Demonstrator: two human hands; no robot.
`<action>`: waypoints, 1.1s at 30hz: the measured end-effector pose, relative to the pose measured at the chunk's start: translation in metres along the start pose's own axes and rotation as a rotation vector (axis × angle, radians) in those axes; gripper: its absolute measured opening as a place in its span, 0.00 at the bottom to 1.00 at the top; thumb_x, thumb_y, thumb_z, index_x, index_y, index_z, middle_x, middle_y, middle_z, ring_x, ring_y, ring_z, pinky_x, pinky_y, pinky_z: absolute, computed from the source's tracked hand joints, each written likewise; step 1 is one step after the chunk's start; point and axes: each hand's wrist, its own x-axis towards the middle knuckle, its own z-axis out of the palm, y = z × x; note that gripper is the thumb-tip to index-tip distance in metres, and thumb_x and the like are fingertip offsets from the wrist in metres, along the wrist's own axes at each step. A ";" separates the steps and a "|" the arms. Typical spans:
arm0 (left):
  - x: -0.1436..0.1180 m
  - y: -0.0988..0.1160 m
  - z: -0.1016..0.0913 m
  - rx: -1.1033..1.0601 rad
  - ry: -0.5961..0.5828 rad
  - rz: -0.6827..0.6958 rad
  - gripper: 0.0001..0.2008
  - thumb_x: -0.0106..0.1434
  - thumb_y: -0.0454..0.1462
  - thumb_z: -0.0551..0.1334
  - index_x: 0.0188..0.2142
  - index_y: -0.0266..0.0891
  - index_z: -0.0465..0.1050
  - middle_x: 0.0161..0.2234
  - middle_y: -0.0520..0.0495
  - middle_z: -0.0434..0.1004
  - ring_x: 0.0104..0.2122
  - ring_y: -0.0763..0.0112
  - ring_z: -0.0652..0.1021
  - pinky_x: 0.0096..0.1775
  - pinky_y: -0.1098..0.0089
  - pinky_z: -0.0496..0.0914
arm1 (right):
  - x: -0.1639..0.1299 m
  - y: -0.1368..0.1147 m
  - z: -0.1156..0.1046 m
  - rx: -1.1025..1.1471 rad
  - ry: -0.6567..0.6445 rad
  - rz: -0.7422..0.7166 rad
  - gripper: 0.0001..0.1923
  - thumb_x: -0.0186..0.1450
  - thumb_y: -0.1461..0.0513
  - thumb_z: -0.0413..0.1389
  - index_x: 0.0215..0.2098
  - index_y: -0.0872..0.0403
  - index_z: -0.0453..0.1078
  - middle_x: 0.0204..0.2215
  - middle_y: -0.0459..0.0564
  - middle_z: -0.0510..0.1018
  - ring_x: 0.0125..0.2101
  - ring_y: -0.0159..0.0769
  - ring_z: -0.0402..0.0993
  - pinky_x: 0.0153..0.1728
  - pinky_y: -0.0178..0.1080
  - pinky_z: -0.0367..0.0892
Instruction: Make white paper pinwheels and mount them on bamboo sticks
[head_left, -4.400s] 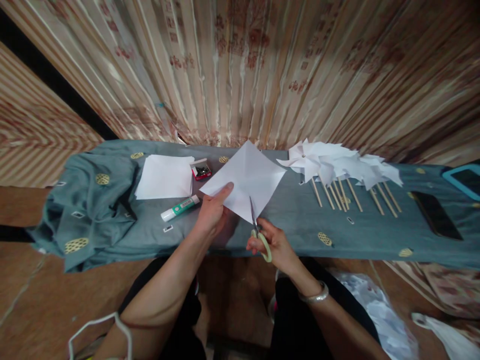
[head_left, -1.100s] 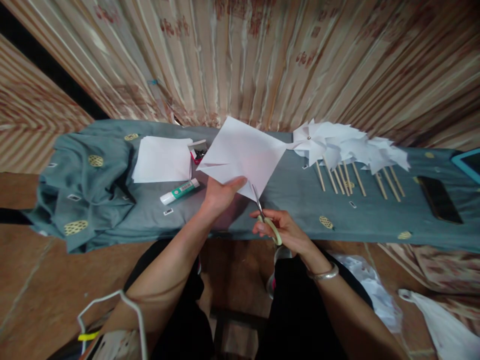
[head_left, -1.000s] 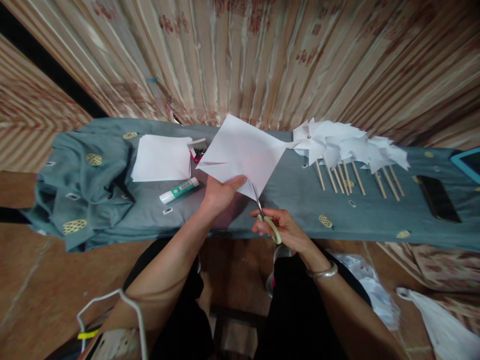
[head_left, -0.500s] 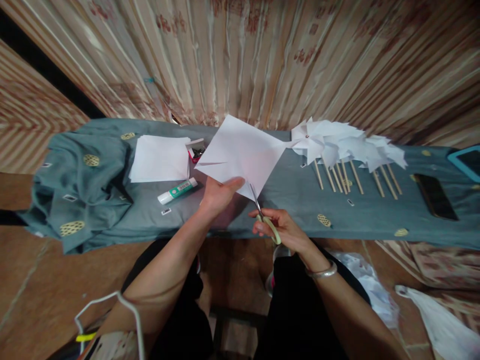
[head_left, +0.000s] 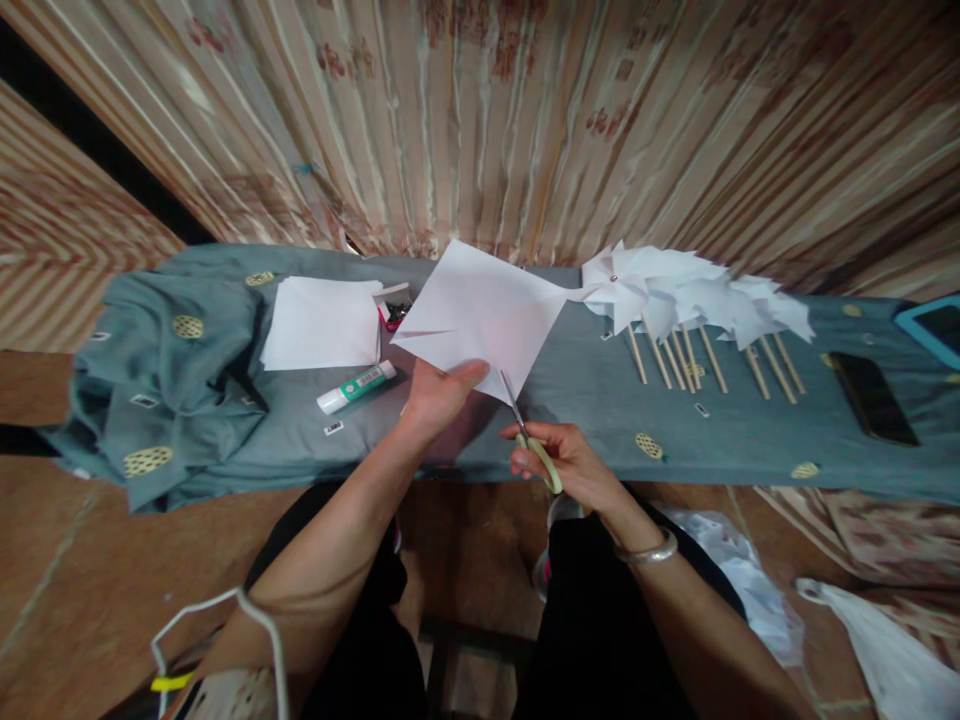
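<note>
A square white sheet of paper (head_left: 487,310), turned like a diamond, is pinched at its near side by my left hand (head_left: 442,395), thumb on top and fingers underneath. One slit shows near its left corner. My right hand (head_left: 559,455) grips a pair of scissors (head_left: 540,462) with pale yellow-green handles. Their blades sit at the paper's near corner, a little right of my left thumb. Beside the paper on the left are a small open box of dark metal pins (head_left: 393,308) and a glue stick (head_left: 356,387).
A stack of white paper (head_left: 322,325) lies left on the grey-green cloth (head_left: 480,455). Paper pinwheels (head_left: 667,285) on wooden sticks overlap at right, close to the sheet's right corner. A dark phone (head_left: 874,398) and a blue-edged device (head_left: 934,330) lie further right. A curtain (head_left: 480,130) hangs behind.
The view has shifted slightly, so everything sits a little lower. The scissor blades look slightly nearer together at the paper's near corner. My left hand keeps its hold on the sheet.
</note>
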 end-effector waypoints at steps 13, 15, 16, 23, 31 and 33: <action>0.000 0.003 0.002 -0.034 0.044 -0.014 0.16 0.44 0.39 0.68 0.34 0.38 0.73 0.37 0.42 0.81 0.37 0.59 0.80 0.44 0.59 0.75 | 0.001 -0.002 0.001 -0.010 0.010 0.027 0.28 0.47 0.47 0.69 0.40 0.56 0.75 0.20 0.41 0.74 0.20 0.26 0.69 0.24 0.33 0.68; -0.001 0.004 0.002 -0.035 0.043 -0.026 0.16 0.43 0.39 0.68 0.34 0.38 0.73 0.36 0.42 0.81 0.37 0.58 0.80 0.44 0.59 0.75 | 0.001 -0.004 0.002 -0.006 0.014 0.032 0.28 0.46 0.47 0.70 0.39 0.56 0.75 0.19 0.41 0.74 0.20 0.26 0.69 0.24 0.33 0.68; -0.001 0.005 0.002 -0.033 0.038 -0.031 0.16 0.44 0.39 0.68 0.34 0.38 0.73 0.36 0.42 0.81 0.37 0.58 0.80 0.44 0.59 0.75 | 0.001 -0.005 0.003 0.001 0.018 0.035 0.28 0.46 0.47 0.70 0.38 0.56 0.75 0.19 0.41 0.74 0.19 0.26 0.69 0.24 0.33 0.68; -0.002 0.006 0.001 -0.034 0.022 -0.014 0.15 0.45 0.38 0.68 0.34 0.38 0.73 0.36 0.42 0.80 0.38 0.58 0.80 0.44 0.59 0.74 | 0.001 -0.007 0.005 0.042 0.051 0.060 0.27 0.43 0.48 0.71 0.35 0.55 0.74 0.17 0.40 0.74 0.17 0.25 0.68 0.22 0.32 0.67; -0.006 0.006 0.004 0.010 0.026 -0.063 0.17 0.44 0.39 0.68 0.35 0.38 0.72 0.34 0.44 0.80 0.34 0.60 0.79 0.41 0.61 0.74 | 0.001 -0.008 0.005 0.041 0.065 0.052 0.27 0.43 0.49 0.72 0.35 0.55 0.75 0.18 0.40 0.75 0.19 0.25 0.69 0.22 0.32 0.68; -0.007 0.008 0.004 0.004 0.021 -0.070 0.16 0.44 0.38 0.68 0.34 0.38 0.72 0.33 0.45 0.79 0.34 0.61 0.78 0.41 0.62 0.74 | 0.001 -0.008 0.006 0.048 0.067 0.052 0.27 0.43 0.49 0.72 0.35 0.55 0.74 0.18 0.40 0.75 0.18 0.25 0.69 0.22 0.31 0.67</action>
